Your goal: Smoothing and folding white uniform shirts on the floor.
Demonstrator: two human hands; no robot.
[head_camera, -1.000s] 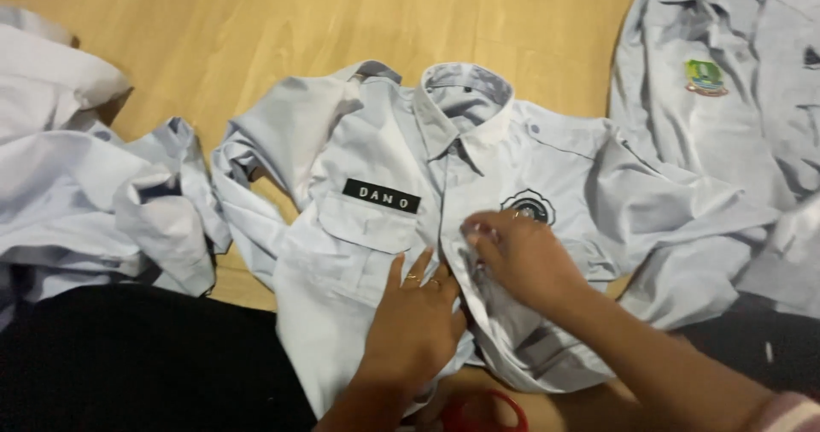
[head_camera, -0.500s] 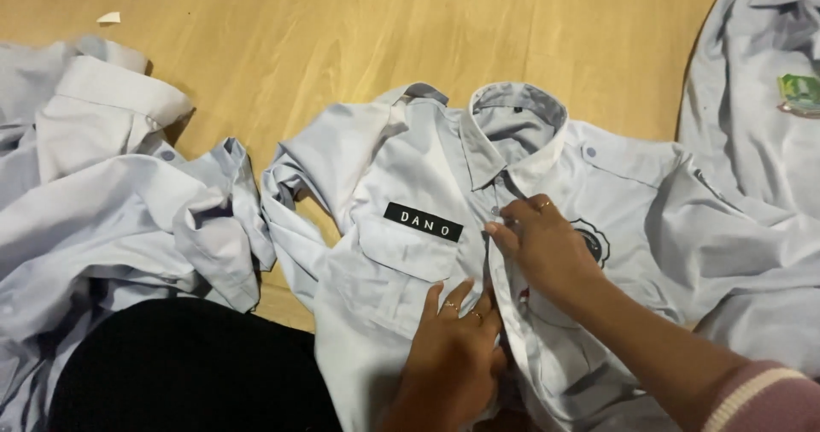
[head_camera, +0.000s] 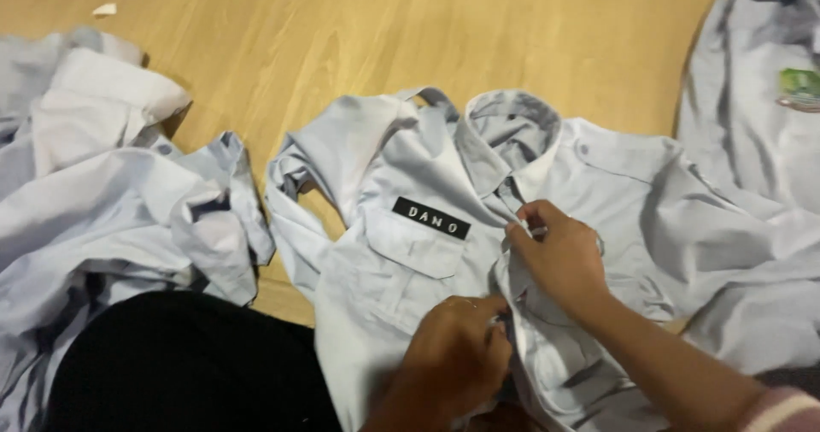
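Observation:
A pale blue uniform shirt (head_camera: 401,252) lies face up on the wooden floor, collar (head_camera: 512,129) away from me, with a black name tag (head_camera: 431,217) over its chest pocket. My right hand (head_camera: 559,257) pinches the front placket just below the collar. Lower down, my left hand (head_camera: 457,359) has its fingers curled on the same front edge. Both hands cover the middle of the shirt front, so the buttons there are hidden.
A heap of crumpled pale shirts (head_camera: 94,201) lies at the left. Another pale shirt with a green badge (head_camera: 773,99) lies at the right. A black cloth (head_camera: 179,368) fills the lower left. The wooden floor (head_camera: 359,30) stretches beyond, with a small white scrap (head_camera: 104,9).
My left hand was flat with spread fingers on the shirt front; now its fingers are curled on the front edge. The right hand stays pinching the placket. The view has shifted.

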